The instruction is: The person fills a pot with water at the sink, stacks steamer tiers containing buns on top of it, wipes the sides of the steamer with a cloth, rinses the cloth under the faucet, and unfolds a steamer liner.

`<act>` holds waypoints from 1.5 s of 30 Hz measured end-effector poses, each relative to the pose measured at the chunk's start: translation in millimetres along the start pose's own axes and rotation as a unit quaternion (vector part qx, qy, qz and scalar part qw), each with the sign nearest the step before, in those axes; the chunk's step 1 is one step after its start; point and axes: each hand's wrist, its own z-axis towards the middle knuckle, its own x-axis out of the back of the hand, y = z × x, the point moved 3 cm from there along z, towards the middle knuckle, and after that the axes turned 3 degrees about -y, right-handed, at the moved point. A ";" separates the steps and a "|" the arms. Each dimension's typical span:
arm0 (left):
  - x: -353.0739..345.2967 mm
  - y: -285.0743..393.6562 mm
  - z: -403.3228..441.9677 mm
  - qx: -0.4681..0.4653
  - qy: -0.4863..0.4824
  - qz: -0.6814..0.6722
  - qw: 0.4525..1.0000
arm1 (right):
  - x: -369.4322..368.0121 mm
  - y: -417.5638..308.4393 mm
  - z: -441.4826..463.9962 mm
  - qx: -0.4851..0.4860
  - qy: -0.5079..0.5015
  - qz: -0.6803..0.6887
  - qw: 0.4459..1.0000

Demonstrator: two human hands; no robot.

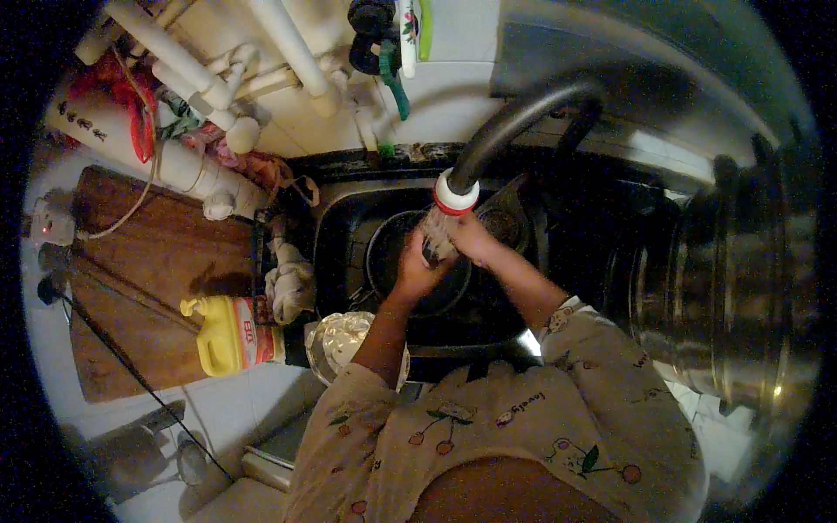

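Observation:
My left hand [420,266] and my right hand [473,241] are close together in the stream under the spout. The fingers of both curl in toward each other; water and blur hide what is between them, if anything. Right above them is the white faucet head [456,193] with a red rim, at the end of a dark curved hose [523,116]. Beneath my hands a round dark pan [380,277] lies in the black sink [336,213]. Beside the pan, on the right, is a round strainer-like piece [500,228], partly covered by my right forearm.
A shiny crumpled foil-like bowl [328,342] sits by my left forearm. Left of the sink are a yellow pump bottle [218,338], a hanging cloth [289,283] and a brown wooden board [131,288]. Pale pipes [288,52] run behind. Large stacked metal pots [697,305] stand at the right.

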 end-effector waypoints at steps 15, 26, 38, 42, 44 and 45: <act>-8.1 -13.5 -4.4 0.118 -0.016 -0.260 0.958 | -10.2 58.8 -13.9 -0.041 -0.123 0.079 0.988; 23.2 49.2 -31.8 -0.195 -0.214 0.298 0.910 | 15.2 106.0 -38.0 -0.407 -0.314 0.150 0.845; -7.4 28.5 -31.8 -0.102 -0.300 0.480 0.818 | -5.1 136.1 -27.5 -0.216 -0.270 -0.400 0.849; -17.7 15.0 -33.2 0.058 -0.343 0.447 0.824 | -9.5 144.6 -30.7 -0.080 -0.175 -0.590 0.784; -17.3 17.8 -39.0 0.127 -0.331 0.386 0.851 | -10.5 146.9 -32.5 -0.028 -0.136 -0.655 0.743; -19.8 10.8 -40.9 0.148 -0.319 0.364 0.862 | -11.0 148.9 -33.7 -0.010 -0.123 -0.677 0.726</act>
